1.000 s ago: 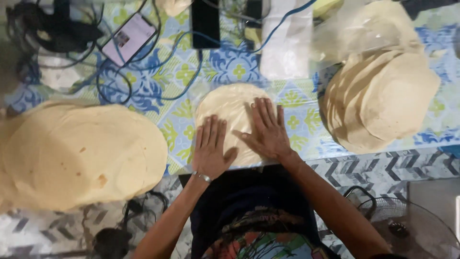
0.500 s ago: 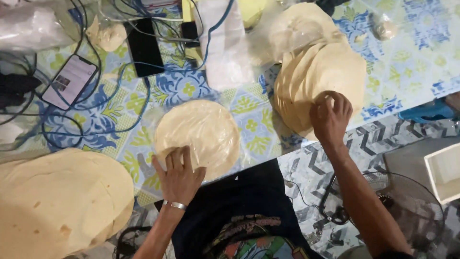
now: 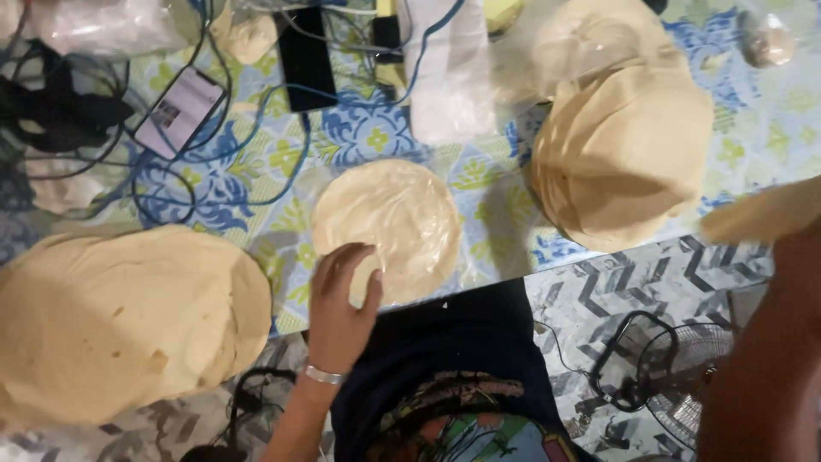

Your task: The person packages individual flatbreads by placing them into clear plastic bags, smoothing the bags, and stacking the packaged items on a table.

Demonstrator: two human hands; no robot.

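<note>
My left hand (image 3: 338, 312), with a silver bracelet on the wrist, lies flat on the near left edge of a thin pale dough round (image 3: 398, 214) on the patterned tablecloth in front of me. My right forearm (image 3: 770, 342) rises at the right edge of the view. Its hand is mostly hidden behind a single thin round (image 3: 761, 212) held up in the air. That round hangs just right of the right-hand stack of rounds (image 3: 624, 162). A wider stack of rounds (image 3: 120, 316) sits at my left.
Behind the middle round lie a phone with a lit screen (image 3: 178, 111), a black phone (image 3: 305, 60), tangled blue and black cables (image 3: 256, 162) and a white plastic bag (image 3: 449, 77). A dough ball (image 3: 252, 38) sits at the back. A fan (image 3: 684, 376) stands on the floor at lower right.
My right hand left the middle round, reached to the right stack and now lifts one round off to the right. My left hand stays on the middle round.
</note>
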